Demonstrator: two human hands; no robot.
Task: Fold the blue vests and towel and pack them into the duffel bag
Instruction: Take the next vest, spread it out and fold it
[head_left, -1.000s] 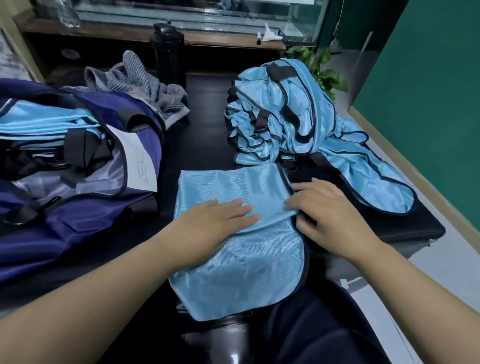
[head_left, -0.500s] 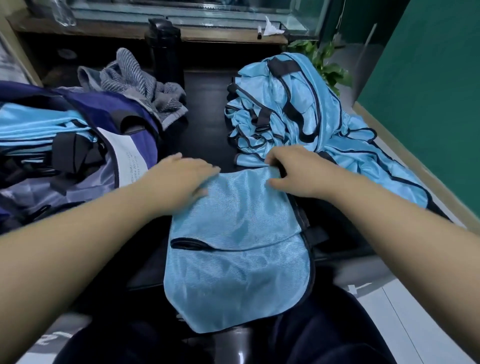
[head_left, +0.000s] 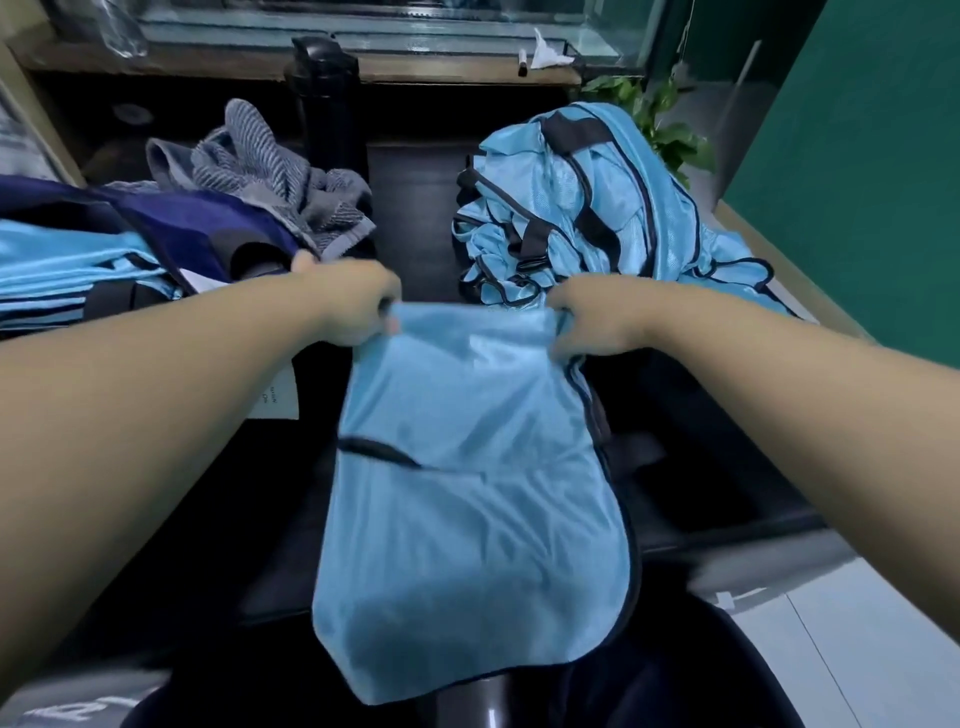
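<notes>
We're gripping the blue vest (head_left: 467, 499) by its far edge, left hand (head_left: 353, 304) pinching one corner and right hand (head_left: 592, 317) the other, the fabric draping over the dark counter (head_left: 701, 467) toward us. The duffel bag (head_left: 171, 234) is sitting at left (vests already inside), the towel (head_left: 270, 171) behind it, the vest pile (head_left: 587, 208) at right.

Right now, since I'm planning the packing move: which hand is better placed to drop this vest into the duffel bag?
Left. The left hand grips the vest corner beside the duffel bag.
</notes>
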